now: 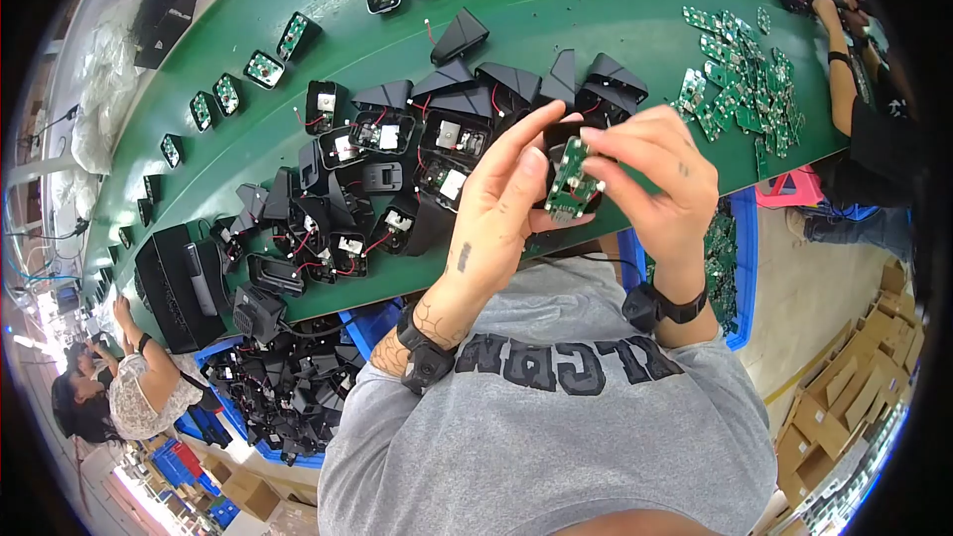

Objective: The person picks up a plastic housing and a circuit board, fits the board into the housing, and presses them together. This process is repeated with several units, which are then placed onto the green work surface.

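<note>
My left hand (493, 208) cradles a small black plastic housing (558, 139) in front of my chest, the fingers wrapped behind it and partly hidden. Over the housing's opening lies a green circuit board (568, 181), tilted, with small pale parts on its face. The thumb and fingers of my right hand (660, 174) pinch the board along its upper right edge. Whether the board is fully seated inside cannot be made out. Just beyond my left hand, black housings with red wires, such as an open one with a white block (452, 184), lie heaped on the green table (576, 25).
Loose circuit boards (745, 79) are piled at the right. Housings with boards fitted (264, 69) stand in a row at the far left. Blue bins (743, 268) sit below the table edge, one full of black parts (288, 392). Other people (149, 392) work at both sides.
</note>
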Available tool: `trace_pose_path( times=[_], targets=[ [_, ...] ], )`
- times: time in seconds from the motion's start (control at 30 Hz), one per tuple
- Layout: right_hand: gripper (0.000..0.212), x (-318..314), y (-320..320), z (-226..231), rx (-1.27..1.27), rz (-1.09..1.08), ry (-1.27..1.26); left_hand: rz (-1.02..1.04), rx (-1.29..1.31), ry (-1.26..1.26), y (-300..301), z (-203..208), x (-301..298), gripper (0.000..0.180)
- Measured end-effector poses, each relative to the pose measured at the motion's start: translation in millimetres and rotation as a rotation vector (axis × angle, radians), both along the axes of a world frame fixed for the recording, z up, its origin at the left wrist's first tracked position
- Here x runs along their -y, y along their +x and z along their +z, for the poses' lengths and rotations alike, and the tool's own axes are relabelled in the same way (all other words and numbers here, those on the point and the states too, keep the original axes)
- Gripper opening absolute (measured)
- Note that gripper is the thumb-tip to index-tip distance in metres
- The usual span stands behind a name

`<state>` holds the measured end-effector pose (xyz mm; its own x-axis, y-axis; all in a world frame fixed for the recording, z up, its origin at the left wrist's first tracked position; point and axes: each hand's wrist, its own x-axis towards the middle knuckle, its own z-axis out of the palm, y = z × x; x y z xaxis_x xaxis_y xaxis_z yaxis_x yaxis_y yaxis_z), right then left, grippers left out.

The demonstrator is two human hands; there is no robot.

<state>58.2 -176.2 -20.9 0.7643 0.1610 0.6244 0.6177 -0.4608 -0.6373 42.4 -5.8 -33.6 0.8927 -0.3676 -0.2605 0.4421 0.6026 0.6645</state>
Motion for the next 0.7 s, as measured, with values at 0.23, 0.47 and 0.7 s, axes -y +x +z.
trace_pose_path(
  times=[0.23,0.47,0.7],
  targets=[
    [0.026,-2,1,-3,0.102,-0.106,-0.108,-0.087,0.137,0.159,-2,9,-3,0.085],
    [0.015,-16,-5,-21,0.176,-0.287,0.005,-0.064,0.211,0.176,-8,7,6,0.084],
    [0.013,-18,-7,-24,0.008,-0.240,0.103,-0.076,0.219,0.163,-9,0,11,0.079]
  ],
)
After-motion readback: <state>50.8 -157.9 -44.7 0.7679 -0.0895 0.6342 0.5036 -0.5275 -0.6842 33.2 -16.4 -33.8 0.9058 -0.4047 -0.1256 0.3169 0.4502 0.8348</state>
